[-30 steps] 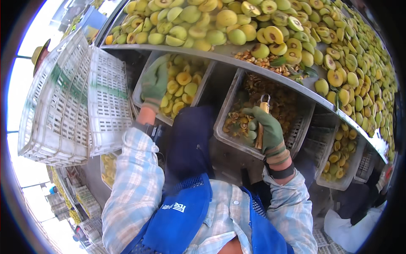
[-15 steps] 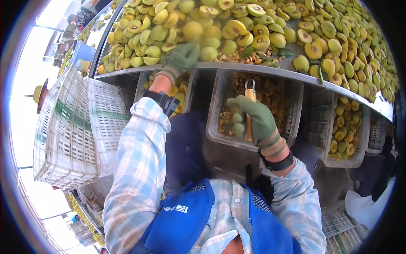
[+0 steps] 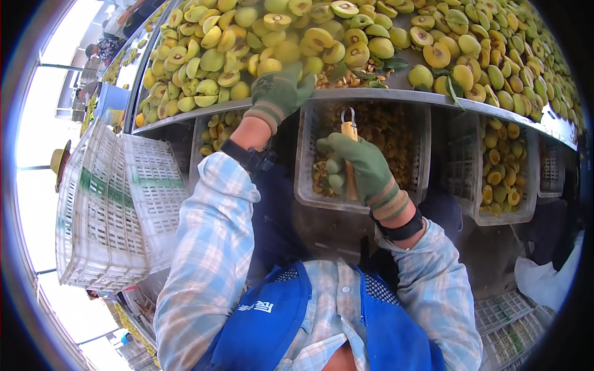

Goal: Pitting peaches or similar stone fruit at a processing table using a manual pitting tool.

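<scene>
My left hand [image 3: 281,93], in a green knit glove, is at the metal edge of the table, against the heap of halved green-yellow fruit [image 3: 212,60]. Its fingers curl away from view, and whatever they hold is hidden. In my right hand [image 3: 362,167], gloved alike, is a pitting tool [image 3: 350,130] with a wooden handle and a metal loop at its tip. The loop points up toward the table, above a pale crate [image 3: 334,204] of brownish scraps. Loose pits [image 3: 354,78] lie among the fruit near the table edge.
Stacked white perforated crates [image 3: 102,216] stand at my left. Below the table are a crate of fruit halves [image 3: 504,216] to the right and another partly behind my left wrist. A leaf [image 3: 453,93] overhangs the metal table rim [image 3: 396,94]. More crates [image 3: 510,331] sit lower right.
My left hand has moved right along the table edge, away from the fruit on the left. The right hand still grips the pitting tool, while the whole view has shifted slightly.
</scene>
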Demonstrator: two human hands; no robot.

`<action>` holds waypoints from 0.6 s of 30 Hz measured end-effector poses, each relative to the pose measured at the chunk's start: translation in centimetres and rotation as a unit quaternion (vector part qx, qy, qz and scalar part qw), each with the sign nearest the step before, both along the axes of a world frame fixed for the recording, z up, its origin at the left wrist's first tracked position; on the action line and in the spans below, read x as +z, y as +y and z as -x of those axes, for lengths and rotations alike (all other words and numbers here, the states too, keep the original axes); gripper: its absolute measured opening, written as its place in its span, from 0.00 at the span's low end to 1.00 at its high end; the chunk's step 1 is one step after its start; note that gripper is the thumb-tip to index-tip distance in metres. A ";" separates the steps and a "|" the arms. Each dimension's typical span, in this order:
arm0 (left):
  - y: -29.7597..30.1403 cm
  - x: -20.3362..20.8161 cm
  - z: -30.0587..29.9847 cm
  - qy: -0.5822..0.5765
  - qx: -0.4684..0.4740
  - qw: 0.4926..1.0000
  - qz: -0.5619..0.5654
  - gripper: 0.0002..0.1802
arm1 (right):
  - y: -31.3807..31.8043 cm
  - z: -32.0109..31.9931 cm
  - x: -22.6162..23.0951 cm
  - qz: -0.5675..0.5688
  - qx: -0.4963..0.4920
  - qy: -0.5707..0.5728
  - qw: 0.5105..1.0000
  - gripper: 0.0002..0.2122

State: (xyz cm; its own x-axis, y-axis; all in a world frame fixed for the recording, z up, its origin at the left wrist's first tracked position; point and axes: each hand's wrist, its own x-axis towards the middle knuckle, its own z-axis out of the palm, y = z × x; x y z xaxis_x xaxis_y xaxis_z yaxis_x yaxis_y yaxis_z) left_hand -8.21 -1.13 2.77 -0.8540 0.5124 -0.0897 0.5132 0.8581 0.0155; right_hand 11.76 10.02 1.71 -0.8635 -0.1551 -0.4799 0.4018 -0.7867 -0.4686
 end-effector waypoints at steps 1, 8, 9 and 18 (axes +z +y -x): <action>-0.2 -0.9 -0.1 0.016 0.002 0.998 -0.063 0.26 | 0.0 0.0 0.0 0.008 0.003 0.006 1.000 0.16; -0.2 -1.3 -1.5 -0.005 0.006 0.954 -0.298 0.17 | 0.6 0.0 0.3 0.006 -0.024 -0.006 1.000 0.15; -0.4 -1.6 -1.4 -0.006 0.004 0.954 -0.299 0.17 | 0.7 0.1 0.6 0.000 -0.021 -0.003 1.000 0.18; 1.9 -1.3 -1.6 -0.014 -0.065 0.971 -0.231 0.29 | 1.9 0.7 0.1 -0.018 -0.076 0.014 0.997 0.21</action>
